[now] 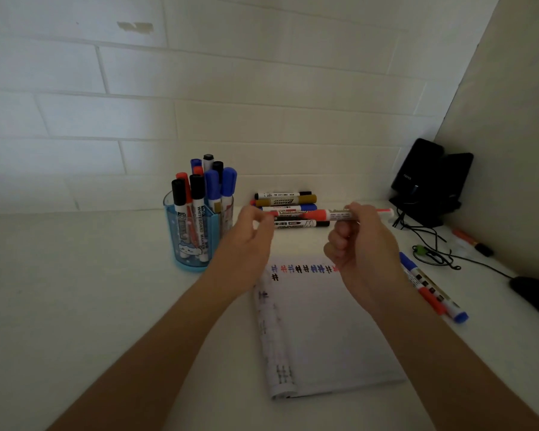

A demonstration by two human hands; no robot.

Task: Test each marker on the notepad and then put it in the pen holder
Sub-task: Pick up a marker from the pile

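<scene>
The right hand [355,241] grips the red marker [327,214] level above the notepad's [318,321] far end, mid-bench [106,290]. The left hand [252,231] pinches the marker's left end. The pen holder [196,231] stands left of them.

Dim bluish light from beyond the left hand [251,234] washes the wall [262,73]. The right hand [360,241] and the marker [321,215] are softly blurred. Wide-angle distortion bends lines far from both hands.
</scene>
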